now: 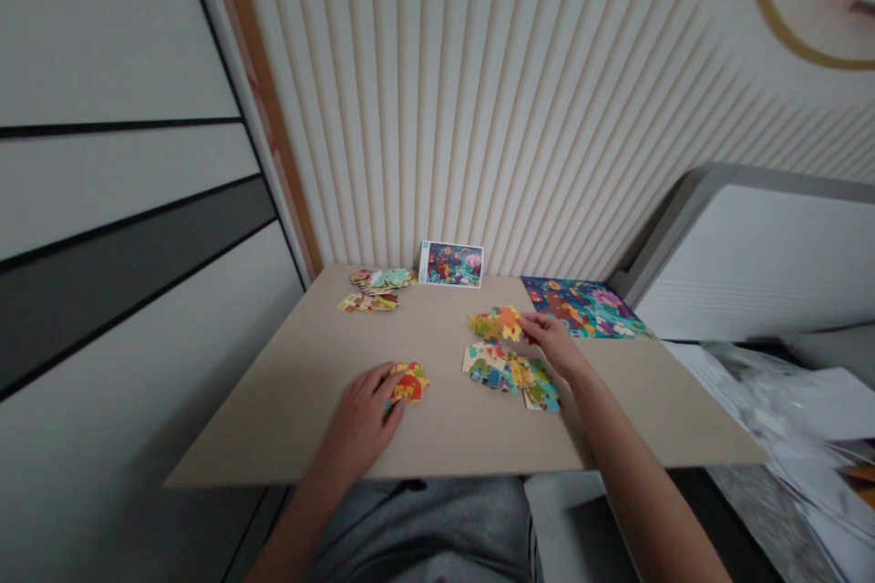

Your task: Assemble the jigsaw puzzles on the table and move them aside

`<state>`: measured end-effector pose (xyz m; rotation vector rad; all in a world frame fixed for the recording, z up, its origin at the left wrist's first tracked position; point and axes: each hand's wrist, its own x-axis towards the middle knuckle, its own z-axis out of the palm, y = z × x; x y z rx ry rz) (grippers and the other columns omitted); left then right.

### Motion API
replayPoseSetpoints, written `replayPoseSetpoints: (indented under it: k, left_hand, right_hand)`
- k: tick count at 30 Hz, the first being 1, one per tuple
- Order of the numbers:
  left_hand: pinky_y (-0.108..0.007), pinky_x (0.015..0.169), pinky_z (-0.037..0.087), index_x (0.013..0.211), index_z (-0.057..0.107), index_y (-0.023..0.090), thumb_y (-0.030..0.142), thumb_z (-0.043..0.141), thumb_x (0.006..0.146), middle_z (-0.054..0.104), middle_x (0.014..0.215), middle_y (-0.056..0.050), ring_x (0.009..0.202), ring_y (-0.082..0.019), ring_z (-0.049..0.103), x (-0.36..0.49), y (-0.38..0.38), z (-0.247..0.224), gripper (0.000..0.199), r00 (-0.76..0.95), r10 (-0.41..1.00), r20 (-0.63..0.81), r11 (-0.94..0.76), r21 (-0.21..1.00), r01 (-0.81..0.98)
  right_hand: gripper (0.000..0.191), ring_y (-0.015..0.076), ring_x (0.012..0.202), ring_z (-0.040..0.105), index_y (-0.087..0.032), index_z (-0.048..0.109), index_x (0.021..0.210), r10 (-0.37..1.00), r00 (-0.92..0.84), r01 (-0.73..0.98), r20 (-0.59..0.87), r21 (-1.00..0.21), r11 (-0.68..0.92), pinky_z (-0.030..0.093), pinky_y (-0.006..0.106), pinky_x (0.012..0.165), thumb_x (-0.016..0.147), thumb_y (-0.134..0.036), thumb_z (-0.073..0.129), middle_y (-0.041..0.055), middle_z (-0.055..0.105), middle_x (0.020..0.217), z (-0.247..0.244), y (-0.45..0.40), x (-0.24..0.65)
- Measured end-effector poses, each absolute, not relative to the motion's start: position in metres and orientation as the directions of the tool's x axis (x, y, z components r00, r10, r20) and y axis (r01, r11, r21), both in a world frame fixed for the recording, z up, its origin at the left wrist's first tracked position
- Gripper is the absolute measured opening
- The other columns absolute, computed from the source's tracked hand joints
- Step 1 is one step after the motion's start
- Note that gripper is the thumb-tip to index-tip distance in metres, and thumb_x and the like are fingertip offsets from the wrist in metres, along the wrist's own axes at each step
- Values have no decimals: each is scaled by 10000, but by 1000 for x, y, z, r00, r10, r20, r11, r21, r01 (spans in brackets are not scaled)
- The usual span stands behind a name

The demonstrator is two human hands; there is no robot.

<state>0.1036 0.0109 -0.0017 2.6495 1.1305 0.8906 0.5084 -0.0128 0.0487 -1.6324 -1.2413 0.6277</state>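
My left hand [362, 414] rests at the front of the table, with fingers and thumb around a small stack of red and yellow puzzle pieces [411, 384]. With fingertips pinched together, my right hand [552, 339] holds an orange and yellow puzzle piece [509, 322]. Yellow-green puzzle pieces [482, 325] lie directly left of that piece; whether they touch it I cannot tell. Nearer to me spreads a loose pile of mixed puzzle pieces [502, 370], blue, yellow and green, running right to a green and blue cluster [543, 390] below my right wrist.
More puzzle pieces [383, 281] are heaped at the table's back left, with a smaller group [369, 301] before them. A picture card [452, 264] leans on the ribbed wall. An assembled dark colourful puzzle [581, 308] covers the back right. Clear plastic [772, 401] lies beyond the table's right edge.
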Motion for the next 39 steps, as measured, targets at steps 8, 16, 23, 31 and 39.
replayPoseSetpoints:
  k: [8,16,23,31,39]
  left_hand:
    - [-494,1085,467,1328,593,243,274,549,946,601,1363,-94,1245,-283,558,104,11,-1,385,552,698,455,-709,332,622]
    - [-489,1076,474,1320,594,254,279,544,953,600,1362,-96,1233,-283,572,104,10,2,371,555,694,458,-712,329,620]
    - [-486,1077,474,1316,601,267,273,562,941,603,1363,-84,1234,-281,570,104,10,1,377,543,696,470,-711,348,611]
    - [-483,1091,461,1338,588,250,270,549,947,605,1361,-87,1242,-276,564,104,11,0,394,555,700,450,-708,342,618]
    - [-483,1093,460,1327,598,233,295,540,959,593,1371,-98,1247,-278,559,103,11,-2,378,554,702,447,-704,322,633]
  right_hand:
    - [404,165,629,569,-175,774,880,976,178,705,126,-708,-37,403,258,578,907,-524,573,40,690,719,51,-3,482]
    - [450,227,844,631,-199,758,972,929,319,696,189,-712,-94,469,296,768,583,-388,879,71,725,914,27,27,490]
    - [436,183,638,611,-162,680,907,885,434,503,168,-861,-83,459,281,585,762,-573,671,51,680,719,30,20,502]
    - [513,150,586,581,-143,732,1006,964,247,452,99,-892,-25,449,263,554,777,-600,695,43,691,711,52,-4,501]
    - [407,192,777,634,-185,731,1206,976,147,815,158,-579,-29,473,288,739,896,-422,615,72,736,917,38,22,486]
